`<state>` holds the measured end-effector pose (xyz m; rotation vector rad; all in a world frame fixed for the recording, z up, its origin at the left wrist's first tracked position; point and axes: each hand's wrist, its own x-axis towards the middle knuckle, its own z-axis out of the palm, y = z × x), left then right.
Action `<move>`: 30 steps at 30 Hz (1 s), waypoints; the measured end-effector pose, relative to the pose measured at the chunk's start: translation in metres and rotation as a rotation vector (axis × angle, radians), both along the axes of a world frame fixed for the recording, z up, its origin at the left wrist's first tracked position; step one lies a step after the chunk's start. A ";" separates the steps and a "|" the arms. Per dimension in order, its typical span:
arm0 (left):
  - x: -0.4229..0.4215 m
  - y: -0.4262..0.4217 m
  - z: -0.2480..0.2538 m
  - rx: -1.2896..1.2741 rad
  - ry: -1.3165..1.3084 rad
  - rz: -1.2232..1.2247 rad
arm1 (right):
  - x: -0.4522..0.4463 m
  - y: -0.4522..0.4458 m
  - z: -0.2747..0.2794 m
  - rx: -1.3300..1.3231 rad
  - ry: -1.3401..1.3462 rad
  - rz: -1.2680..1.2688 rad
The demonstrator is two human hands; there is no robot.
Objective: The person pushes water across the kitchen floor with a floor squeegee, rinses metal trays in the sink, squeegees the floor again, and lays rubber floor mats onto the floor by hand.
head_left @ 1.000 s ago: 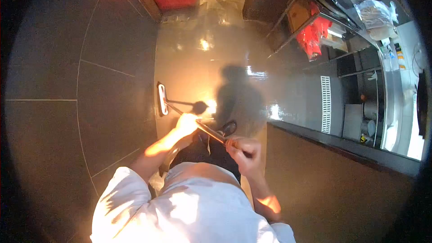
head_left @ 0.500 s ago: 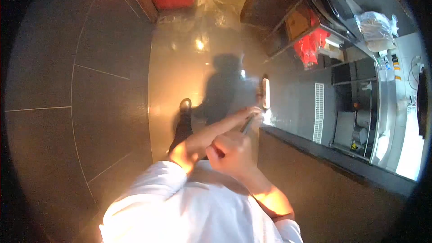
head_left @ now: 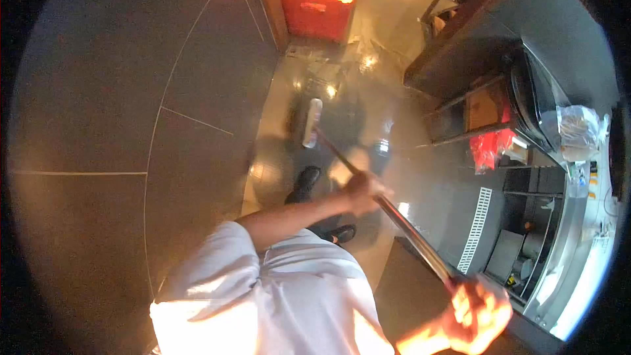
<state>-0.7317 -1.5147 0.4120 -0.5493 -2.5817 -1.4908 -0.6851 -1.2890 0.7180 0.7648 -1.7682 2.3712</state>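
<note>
One long-handled floor tool, gripped by both hands. Its pale bar head is at floor level ahead of the body, forward and a bit left of the fingers. Pole's long axis runs diagonally, from the head back toward the person's right side; bar points roughly forward, at an angle to the pole.

Left hand nearer the head, fingers wrapped round the middle of the pole. Right hand at the near end, fingers curled round it, some blur; exact finger placement can't tell.

Around: dark shoe on the near side of the head, second shoe nearer the body. Dark tiled surface bounds the left side. Red crate beyond the head, well apart. Right side: white slotted grate, red bag, clear plastic bag. Nothing visible blocks the pole between left hand and head; the shoes and tiled edge limit room nearby.
</note>
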 end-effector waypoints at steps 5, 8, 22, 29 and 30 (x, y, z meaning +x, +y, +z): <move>-0.013 -0.179 -0.139 -0.227 -0.209 0.179 | -0.071 -0.143 -0.158 0.153 -0.351 -0.091; -0.035 -0.193 -0.192 -0.215 -0.285 0.067 | -0.077 -0.195 -0.148 0.053 -0.327 -0.120; -0.217 -0.230 -0.038 -0.186 -0.143 -0.174 | -0.108 -0.266 -0.054 0.139 -0.089 -0.715; -0.238 -0.375 -0.220 -0.569 -0.227 -0.071 | -0.134 -0.358 -0.265 0.031 -0.339 -0.329; -0.218 -0.382 -0.233 -0.574 -0.292 -0.046 | -0.128 -0.362 -0.261 0.053 -0.389 -0.306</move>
